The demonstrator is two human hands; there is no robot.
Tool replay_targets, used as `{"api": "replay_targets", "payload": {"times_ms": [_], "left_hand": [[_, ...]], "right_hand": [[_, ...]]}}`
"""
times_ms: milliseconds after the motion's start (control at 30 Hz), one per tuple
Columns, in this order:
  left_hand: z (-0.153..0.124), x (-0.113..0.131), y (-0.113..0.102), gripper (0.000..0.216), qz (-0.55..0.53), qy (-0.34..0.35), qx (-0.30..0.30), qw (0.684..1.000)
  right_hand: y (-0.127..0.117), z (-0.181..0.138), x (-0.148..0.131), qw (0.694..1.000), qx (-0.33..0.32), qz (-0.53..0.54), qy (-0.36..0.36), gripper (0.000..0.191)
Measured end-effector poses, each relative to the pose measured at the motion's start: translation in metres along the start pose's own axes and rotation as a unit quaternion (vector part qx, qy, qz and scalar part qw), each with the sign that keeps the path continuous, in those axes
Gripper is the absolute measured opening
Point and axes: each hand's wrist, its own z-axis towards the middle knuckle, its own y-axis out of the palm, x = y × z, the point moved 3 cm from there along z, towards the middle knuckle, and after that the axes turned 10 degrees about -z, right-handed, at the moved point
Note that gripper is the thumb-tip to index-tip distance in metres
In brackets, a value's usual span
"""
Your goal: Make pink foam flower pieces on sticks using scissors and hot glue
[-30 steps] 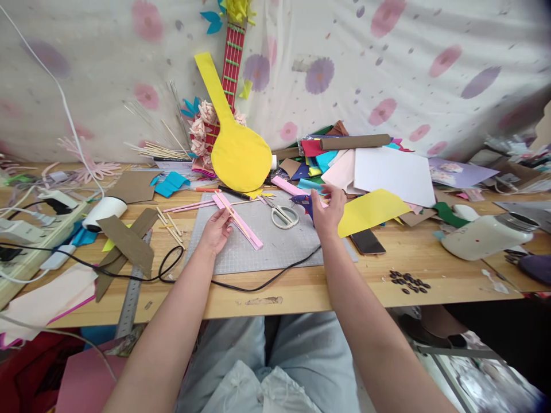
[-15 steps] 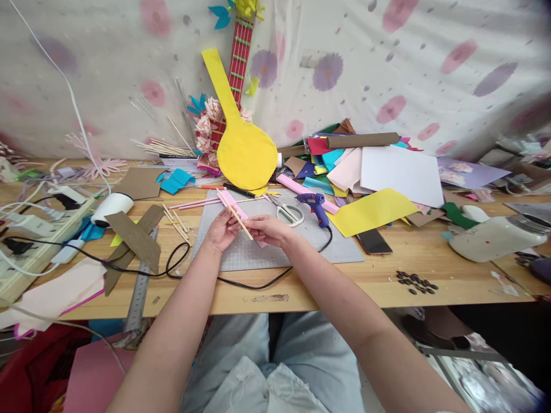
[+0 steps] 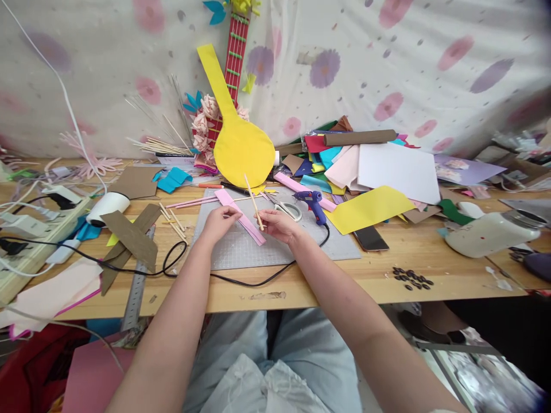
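Observation:
My right hand (image 3: 278, 225) pinches a thin wooden stick (image 3: 253, 201), which tilts up and away above the cutting mat. My left hand (image 3: 220, 223) is closed, thumb and fingers together, at the left edge of a pink strip (image 3: 246, 222). Whether those fingertips hold anything cannot be made out. The strip lies slantwise on the grey cutting mat (image 3: 224, 255). Scissors (image 3: 290, 211) lie just beyond my right hand, with a blue glue gun (image 3: 314, 203) to their right. Behind them leans a yellow banjo-shaped piece (image 3: 244, 152).
Short sticks (image 3: 173, 221) and crossed brown strips (image 3: 133, 238) lie to the left, near a metal ruler (image 3: 136, 289). A black cord (image 3: 249, 285) loops along the mat's front. At right are a phone (image 3: 371, 238), dark beads (image 3: 411, 277) and a white jar (image 3: 491, 234).
My hands have come apart. The stick, held across both before, is now in my right hand and turned more upright. The view has shifted slightly.

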Motion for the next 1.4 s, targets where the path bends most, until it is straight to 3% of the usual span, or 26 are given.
{"api": "replay_targets", "payload": {"times_ms": [67,200,333,500,633,733,933,1000,1100,1233,1300,1400], "left_hand": [[0.006,0.007,0.004,0.014,0.179,0.078,-0.081,0.977],[0.018,0.014,0.013,0.034,0.390,0.180,-0.192,0.882],[0.025,0.011,0.021,0.032,0.480,0.201,-0.255,0.815],[0.031,0.018,0.023,0.032,0.532,0.196,-0.267,0.779],[0.031,0.032,0.024,0.038,0.557,0.178,-0.249,0.772],[0.028,0.038,0.025,0.043,0.551,0.165,-0.227,0.786],[0.021,0.028,0.019,0.044,0.564,0.108,-0.166,0.802],[0.019,0.022,0.016,0.045,0.561,0.095,-0.162,0.806],[0.015,0.017,0.015,0.046,0.535,0.137,-0.171,0.816],[0.006,0.014,0.010,0.034,0.481,0.222,-0.108,0.841],[0.001,0.009,0.009,0.022,0.466,0.223,-0.115,0.848],[-0.003,0.001,0.010,0.021,0.453,0.215,-0.151,0.852]], "right_hand": [[-0.006,0.000,0.005,1.000,0.023,0.012,-0.002,0.020],[-0.016,0.002,0.010,0.997,0.065,0.044,-0.019,0.016],[-0.023,0.003,0.012,0.995,0.082,0.057,-0.026,0.015],[-0.025,-0.001,0.007,0.993,0.093,0.052,-0.049,0.016],[-0.025,-0.008,-0.007,0.987,0.092,0.036,-0.128,0.019],[-0.024,-0.012,-0.015,0.984,0.081,-0.013,-0.161,0.020],[-0.022,-0.001,-0.009,0.988,0.007,-0.122,-0.099,0.025],[-0.027,0.004,-0.005,0.984,0.017,-0.159,-0.083,0.028],[-0.036,0.010,-0.001,0.975,0.052,-0.199,-0.089,0.032],[-0.041,0.012,0.002,0.972,0.045,-0.209,-0.102,0.032],[-0.041,0.011,0.002,0.967,0.049,-0.226,-0.106,0.032],[-0.038,0.008,-0.003,0.948,0.053,-0.293,-0.109,0.029]]}}
